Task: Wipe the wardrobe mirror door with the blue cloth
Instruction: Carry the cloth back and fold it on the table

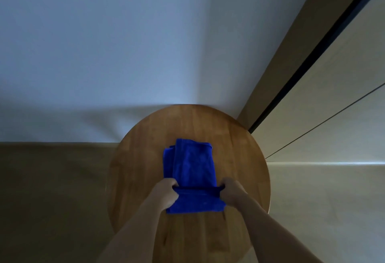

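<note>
Now both hands grip the near edge of the blue cloth [188, 169] on the round wooden desk [137, 158].

Left hand [165, 194] and right hand [231, 193] each have their fingers curled round a corner of the cloth's folded near edge, holding it taut between them (the fingertips are tucked under the fabric and hidden). Beyond the hands the rest of the cloth lies folded in layers on the desk, a narrower fold showing along the side ahead of the left hand. Past the desk stands a pale wall [104, 44]. Out beyond the right hand runs the wardrobe door [333, 104], with a dark vertical strip along its edge. Left of the left hand lies brownish floor [52, 200].
</note>
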A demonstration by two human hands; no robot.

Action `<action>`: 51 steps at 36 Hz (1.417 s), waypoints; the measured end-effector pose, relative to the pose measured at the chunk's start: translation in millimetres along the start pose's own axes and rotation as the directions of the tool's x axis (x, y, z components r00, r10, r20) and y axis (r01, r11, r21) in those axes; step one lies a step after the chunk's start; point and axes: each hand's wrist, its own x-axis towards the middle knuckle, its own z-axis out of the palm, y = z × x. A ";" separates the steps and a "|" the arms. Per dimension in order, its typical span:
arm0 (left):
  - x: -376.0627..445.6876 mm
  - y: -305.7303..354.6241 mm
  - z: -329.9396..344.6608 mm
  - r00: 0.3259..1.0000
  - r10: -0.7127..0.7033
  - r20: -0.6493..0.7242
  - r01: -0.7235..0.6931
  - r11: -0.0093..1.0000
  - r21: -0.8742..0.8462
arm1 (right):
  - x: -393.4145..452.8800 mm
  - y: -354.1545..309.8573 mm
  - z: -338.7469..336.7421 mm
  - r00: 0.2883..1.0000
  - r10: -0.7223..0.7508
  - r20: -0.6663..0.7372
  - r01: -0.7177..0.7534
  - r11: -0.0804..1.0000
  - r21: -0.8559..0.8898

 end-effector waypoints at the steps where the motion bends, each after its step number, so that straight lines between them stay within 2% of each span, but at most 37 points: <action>1: 7.2 2.2 -3.6 0.997 0.018 -0.069 -0.020 0.999 -0.025 | 4.8 -3.7 -3.5 0.999 -0.011 -0.045 0.012 0.999 0.040; 6: 41.9 20.7 -19.4 0.939 0.081 -0.336 -0.124 0.986 -0.110 | 32.2 -26.9 -21.5 0.961 -0.057 -0.272 0.087 0.991 0.100; 10: 68.1 33.9 -28.9 0.889 0.064 -0.453 -0.165 0.969 -0.186 | 56.7 -41.0 -33.3 0.892 -0.068 -0.447 0.102 0.993 0.052; 13: 88.3 39.7 -33.8 0.860 0.017 -0.510 -0.158 0.959 -0.235 | 77.7 -47.8 -39.9 0.853 -0.063 -0.519 0.107 0.993 0.056; 18: 121.1 40.6 -34.1 0.807 -0.093 -0.583 -0.152 0.921 -0.358 | 114.3 -55.0 -42.2 0.859 -0.050 -0.509 0.169 0.967 0.191; 23: 143.4 34.5 -23.2 0.808 -0.213 -0.549 -0.114 0.858 -0.501 | 140.6 -54.9 -29.7 0.897 -0.043 -0.440 0.191 0.935 0.299; 26: 144.3 31.3 -16.0 0.763 -0.322 -0.560 0.078 0.907 -0.415 | 143.1 -52.8 -18.7 0.896 0.011 -0.444 0.124 0.954 0.274; 28: 140.7 29.4 -13.2 0.733 -0.416 -0.539 0.211 0.892 -0.401 | 140.3 -51.3 -12.9 0.894 0.069 -0.442 0.054 0.964 0.259; 31: 135.7 28.1 -8.0 0.762 -0.477 -0.439 0.273 0.850 -0.451 | 135.6 -50.1 -5.8 0.906 0.173 -0.387 -0.037 0.942 0.334; 34: 133.4 27.9 -2.9 0.809 -0.432 -0.397 0.253 0.867 -0.428 | 131.4 -51.9 3.3 0.901 0.214 -0.377 -0.073 0.932 0.355; 38: 135.1 25.3 -2.4 0.853 -0.338 -0.397 0.138 0.881 -0.453 | 131.9 -50.7 11.4 0.916 0.154 -0.370 -0.028 0.946 0.324; 40: 133.7 24.6 -1.8 0.845 -0.257 -0.468 0.098 0.936 -0.337 | 132.9 -48.2 11.7 0.909 0.114 -0.401 -0.002 0.963 0.269; 42: 131.5 23.3 0.0 0.821 -0.126 -0.557 0.068 0.990 -0.123 | 132.0 -45.5 13.8 0.887 0.031 -0.461 0.023 0.994 0.111; 45: 130.1 19.1 6.5 0.819 0.088 -0.567 0.006 0.987 0.163 | 127.7 -41.2 20.6 0.829 -0.141 -0.541 0.063 0.985 -0.160; 47: 128.6 15.2 10.7 0.845 0.124 -0.519 -0.008 0.976 0.220 | 125.1 -38.8 22.9 0.818 -0.189 -0.543 0.059 0.967 -0.248; 51: 121.6 5.1 14.1 0.893 0.089 -0.442 0.008 0.977 0.213 | 119.0 -38.8 21.8 0.850 -0.184 -0.493 0.045 0.959 -0.279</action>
